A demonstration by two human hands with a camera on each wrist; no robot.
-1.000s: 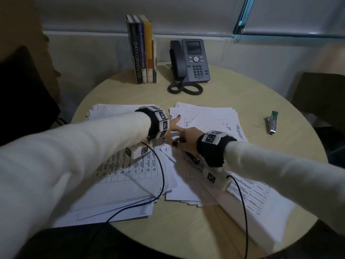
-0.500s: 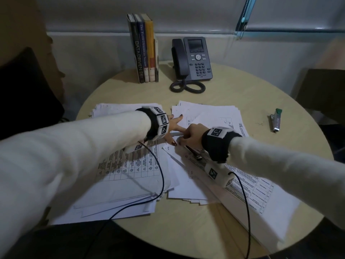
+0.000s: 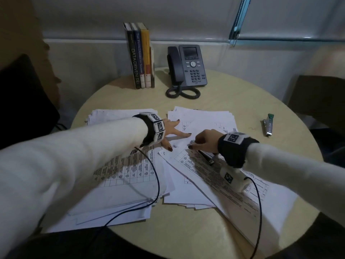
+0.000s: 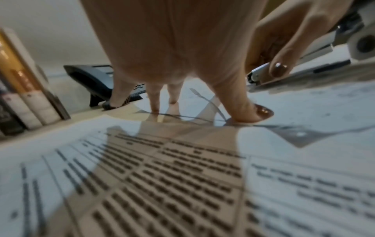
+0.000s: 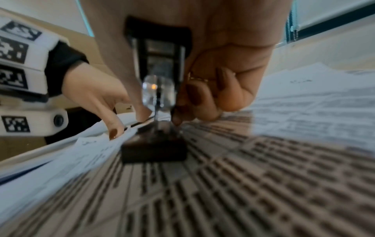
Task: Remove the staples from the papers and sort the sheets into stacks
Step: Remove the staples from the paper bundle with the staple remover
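The left hand (image 3: 172, 132) lay flat, fingers spread, pinning the papers (image 3: 211, 165) at the table's (image 3: 233, 98) middle, while the right hand (image 3: 203, 141) gripped a remover (image 5: 157, 89) at their stapled corner. Thin, light and limp, the sheets would likely tear or slide, so holding beside the staple seemed safest.

Head view dim, bluish-grey cast; corners fall to near black. Light from above and behind: phone (image 3: 188, 67) and books (image 3: 140, 57) throw soft shadows on worktop (image 3: 233, 101). Arms shade papers (image 3: 130, 174). Sleeves soft with blur; wide-angle bend curves worktop rim and wall line. Left wrist view brighter: near print smeared, hands' shadow brown across sheet (image 4: 162, 168), small glint on nails. Right wrist view: foreground text badly blurred, stapler (image 5: 158, 64) out of focus, edges stretched, pale window band top right.
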